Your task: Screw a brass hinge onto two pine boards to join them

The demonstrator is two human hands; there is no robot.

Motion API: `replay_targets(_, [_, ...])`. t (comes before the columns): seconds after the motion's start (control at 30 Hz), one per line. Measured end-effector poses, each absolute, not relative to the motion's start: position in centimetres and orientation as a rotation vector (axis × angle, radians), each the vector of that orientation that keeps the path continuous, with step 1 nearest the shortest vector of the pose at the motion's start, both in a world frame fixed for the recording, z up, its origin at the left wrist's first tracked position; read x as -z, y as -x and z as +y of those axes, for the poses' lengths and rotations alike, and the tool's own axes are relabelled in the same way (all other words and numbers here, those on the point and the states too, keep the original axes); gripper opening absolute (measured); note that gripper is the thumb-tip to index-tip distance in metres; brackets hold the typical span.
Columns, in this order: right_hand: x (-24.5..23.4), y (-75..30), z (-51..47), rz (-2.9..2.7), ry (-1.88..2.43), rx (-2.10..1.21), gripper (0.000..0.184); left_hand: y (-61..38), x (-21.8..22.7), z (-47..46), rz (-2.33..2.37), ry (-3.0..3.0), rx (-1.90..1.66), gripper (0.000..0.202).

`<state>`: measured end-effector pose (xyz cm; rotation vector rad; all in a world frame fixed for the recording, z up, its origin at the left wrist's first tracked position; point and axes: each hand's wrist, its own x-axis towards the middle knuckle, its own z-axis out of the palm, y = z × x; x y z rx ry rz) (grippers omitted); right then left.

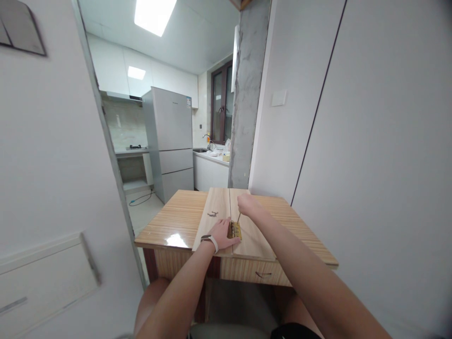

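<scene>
gold-toned hinge (237, 230) lies on the boards (218, 201), probably stiff and light, best pinned by its edges; left hand (221, 234) rests, fingers spread, against it, right hand (246, 205) clenches a slim tool (239, 218).

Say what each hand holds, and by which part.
Right hand holds a thin tool by its upper end. Left hand touches the edge of the gold hinge; whether it grips cannot be told.

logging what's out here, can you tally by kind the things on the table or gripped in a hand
Pale boards: 2
Gold-coloured metal piece: 1
Thin tool in the right hand: 1
Total: 4
Small dark pieces: too small to count, left out
</scene>
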<state>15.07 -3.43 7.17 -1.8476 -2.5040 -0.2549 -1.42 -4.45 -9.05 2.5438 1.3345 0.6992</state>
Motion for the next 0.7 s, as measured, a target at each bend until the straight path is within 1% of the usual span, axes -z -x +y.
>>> replay_targets(0.2, [-7.2, -15.8, -4.2, -2.617, 1.718, 0.37, 0.028, 1.5, 9.3, -4.2, 1.327, -2.554, -0.71, 0.107])
replay_targets(0.33, [-7.3, -16.4, -4.2, -2.709, 1.614, 0.476, 0.023, 1.5, 9.4, -4.2, 1.337, -2.54, -0.714, 0.106])
replay_targets(0.47, [-7.3, -16.2, -4.2, -2.704, 1.621, 0.481, 0.02, 1.4, 9.3, -4.3, 1.346, -2.531, -0.712, 0.106])
replay_targets(0.7, [-7.3, -15.2, -3.8, -2.631, 1.708, 0.427, 0.024, 1.5, 9.1, -4.4, 1.326, -2.547, -0.721, 0.105])
